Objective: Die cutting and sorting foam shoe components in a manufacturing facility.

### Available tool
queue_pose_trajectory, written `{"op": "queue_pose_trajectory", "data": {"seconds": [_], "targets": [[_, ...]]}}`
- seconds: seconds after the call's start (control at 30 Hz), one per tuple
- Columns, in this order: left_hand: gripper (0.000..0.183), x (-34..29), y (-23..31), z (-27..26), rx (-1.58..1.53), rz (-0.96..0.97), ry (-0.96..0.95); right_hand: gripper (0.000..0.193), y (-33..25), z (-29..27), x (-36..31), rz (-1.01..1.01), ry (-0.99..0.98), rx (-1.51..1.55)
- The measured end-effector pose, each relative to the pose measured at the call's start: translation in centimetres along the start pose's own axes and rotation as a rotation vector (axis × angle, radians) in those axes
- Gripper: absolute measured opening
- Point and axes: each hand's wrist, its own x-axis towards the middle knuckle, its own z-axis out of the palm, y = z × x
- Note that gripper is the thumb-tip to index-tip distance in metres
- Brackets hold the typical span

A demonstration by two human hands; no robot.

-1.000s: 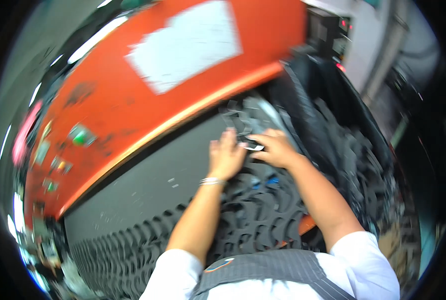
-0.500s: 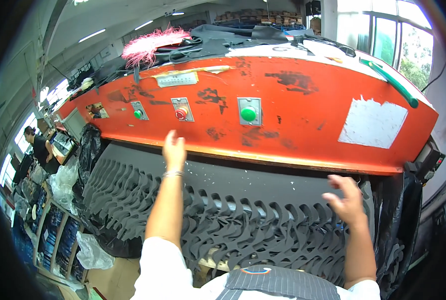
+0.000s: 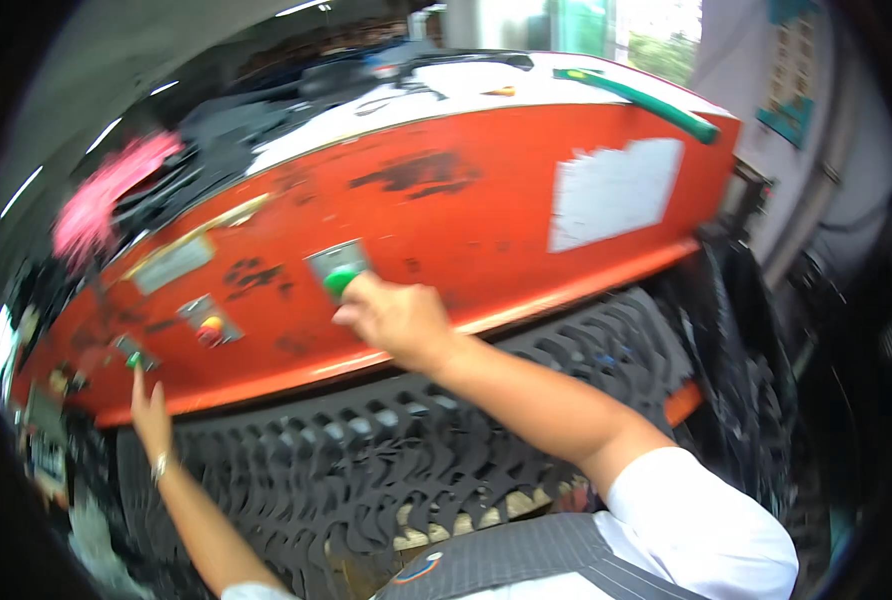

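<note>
My left hand (image 3: 150, 412) reaches a finger up to the small green push button (image 3: 136, 359) at the left of a long orange machine beam (image 3: 486, 210); its fingers are stretched out and hold nothing. Against the larger green button (image 3: 340, 281) near the middle, my right hand (image 3: 404, 318) presses with its fingertips, thumb apart below, nothing held. Between the two sits a red button (image 3: 210, 332) on a metal plate. Below the beam hangs a dark grey sheet (image 3: 366, 470) with rows of curved cut-outs, partly hidden by my right arm.
On top of the beam lie pink stringy material (image 3: 111, 195), black sheet scraps (image 3: 236, 125) and a green tube-like bar (image 3: 646, 105). Black plastic (image 3: 736, 350) drapes at the right end. A torn white paper (image 3: 616, 192) is stuck on the beam's front.
Both hands have come up to the green buttons, the right one swinging far left across the sheet. My view has turned right and tilted. The sheet's plain upper strip has slid under the beam.
</note>
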Motion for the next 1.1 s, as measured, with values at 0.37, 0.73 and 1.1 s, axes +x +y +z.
{"op": "queue_pose_trajectory", "data": {"seconds": [0.37,0.73,1.1], "targets": [[0.017,-27.1,27.8,8.7,-0.613,0.264,-1.153,0.030,1.6,-9.8,-21.4,0.315,-0.679,0.196],[0.056,-35.9,34.0,15.6,0.317,0.610,-0.903,0.053,0.9,-16.5,-28.3,0.128,-0.756,-0.289],[0.059,-40.2,33.8,17.2,0.400,0.532,-0.684,0.056,1.1,-16.5,-31.8,0.123,-0.581,-0.359]]}}
